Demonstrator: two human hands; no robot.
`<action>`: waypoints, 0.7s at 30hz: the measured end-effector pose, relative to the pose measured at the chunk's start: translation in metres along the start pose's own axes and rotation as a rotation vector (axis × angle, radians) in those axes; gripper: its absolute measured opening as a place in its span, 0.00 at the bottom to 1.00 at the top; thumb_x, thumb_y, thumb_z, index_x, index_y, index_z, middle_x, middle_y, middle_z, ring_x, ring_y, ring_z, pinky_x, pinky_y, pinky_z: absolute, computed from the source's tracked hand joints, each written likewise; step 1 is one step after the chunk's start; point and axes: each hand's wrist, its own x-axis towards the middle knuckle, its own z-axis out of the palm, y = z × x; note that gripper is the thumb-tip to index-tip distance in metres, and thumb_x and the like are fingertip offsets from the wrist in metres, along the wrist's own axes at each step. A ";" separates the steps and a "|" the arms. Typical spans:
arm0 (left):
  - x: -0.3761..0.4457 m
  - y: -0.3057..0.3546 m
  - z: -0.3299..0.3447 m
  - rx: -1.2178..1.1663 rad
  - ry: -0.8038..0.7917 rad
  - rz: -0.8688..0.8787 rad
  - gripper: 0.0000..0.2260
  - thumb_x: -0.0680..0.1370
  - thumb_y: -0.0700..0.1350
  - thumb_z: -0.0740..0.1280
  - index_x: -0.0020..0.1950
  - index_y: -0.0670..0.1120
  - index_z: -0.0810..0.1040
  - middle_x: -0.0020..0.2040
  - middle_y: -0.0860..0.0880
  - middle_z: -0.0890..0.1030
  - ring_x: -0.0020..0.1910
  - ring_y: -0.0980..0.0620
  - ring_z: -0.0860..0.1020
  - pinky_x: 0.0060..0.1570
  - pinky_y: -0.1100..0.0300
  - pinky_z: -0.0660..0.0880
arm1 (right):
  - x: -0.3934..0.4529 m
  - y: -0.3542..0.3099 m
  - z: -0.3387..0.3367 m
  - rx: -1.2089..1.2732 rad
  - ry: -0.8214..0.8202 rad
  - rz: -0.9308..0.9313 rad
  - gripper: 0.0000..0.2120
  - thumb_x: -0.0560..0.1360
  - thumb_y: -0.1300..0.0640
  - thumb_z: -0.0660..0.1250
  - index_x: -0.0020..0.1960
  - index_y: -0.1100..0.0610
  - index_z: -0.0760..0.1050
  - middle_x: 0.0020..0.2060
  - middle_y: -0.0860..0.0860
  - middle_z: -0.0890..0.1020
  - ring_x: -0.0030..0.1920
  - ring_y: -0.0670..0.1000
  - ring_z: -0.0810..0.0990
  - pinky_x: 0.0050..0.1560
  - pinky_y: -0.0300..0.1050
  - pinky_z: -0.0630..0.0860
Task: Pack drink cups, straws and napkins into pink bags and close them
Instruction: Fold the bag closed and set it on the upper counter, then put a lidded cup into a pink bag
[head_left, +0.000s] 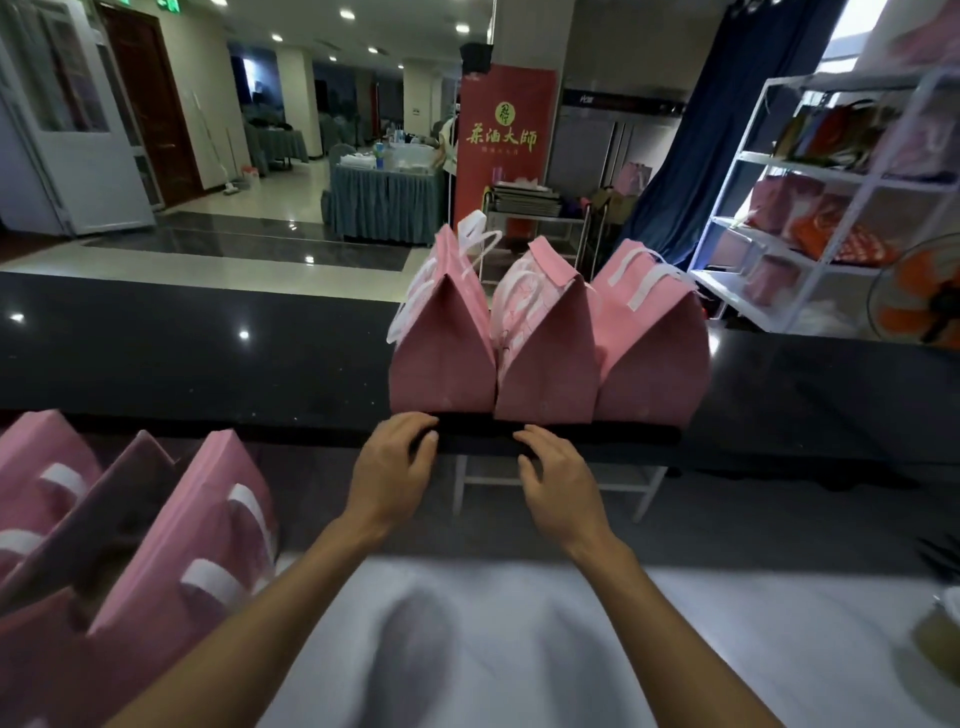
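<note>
Two hands of mine hover at the near edge of the dark counter (208, 353), both loose and empty: my left hand (397, 462) has its fingers bent slackly with the tips at the counter lip, and my right hand (553, 470) hangs the same way just beside it, gripping nothing. Right above my fingertips stand three closed pink bags in a tight row, touching side to side: the left bag (441, 358), the middle bag (545, 369) and the right bag (652, 364). They look like thin non-woven fabric, matte and a little fuzzy, folded to a peaked roof shape with flat white strap handles (480, 236) poking from the tops. I would judge them soft-walled and light in themselves but bottom-heavy if cups sit inside, so squeezing the sides could tip or crush a drink; the straps or a flat palm under the base seem the safer holds. I cannot see what is inside. The counter is polished black stone, slick, so a bag should slide easily when pushed low. More pink bags (171, 561) lean at my lower left, and below my forearms lies a pale, smooth work surface (727, 649).
</note>
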 end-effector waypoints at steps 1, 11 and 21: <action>-0.007 0.013 0.008 0.046 -0.100 0.029 0.13 0.81 0.48 0.65 0.64 0.47 0.81 0.60 0.50 0.82 0.60 0.51 0.78 0.61 0.51 0.76 | -0.009 0.010 -0.011 -0.021 -0.027 0.015 0.18 0.81 0.59 0.64 0.71 0.55 0.74 0.70 0.51 0.75 0.71 0.51 0.71 0.72 0.48 0.68; -0.078 0.193 0.150 0.226 -0.642 0.274 0.17 0.83 0.50 0.62 0.73 0.51 0.73 0.70 0.51 0.76 0.69 0.47 0.73 0.66 0.48 0.72 | -0.146 0.166 -0.165 -0.197 -0.083 0.319 0.20 0.82 0.50 0.63 0.73 0.53 0.72 0.71 0.49 0.74 0.70 0.53 0.72 0.68 0.49 0.70; -0.149 0.353 0.296 0.108 -0.840 0.481 0.18 0.84 0.54 0.60 0.74 0.54 0.71 0.73 0.54 0.73 0.72 0.51 0.70 0.67 0.54 0.69 | -0.289 0.287 -0.297 -0.242 0.076 0.595 0.17 0.78 0.56 0.68 0.65 0.57 0.77 0.62 0.54 0.80 0.62 0.59 0.77 0.63 0.54 0.73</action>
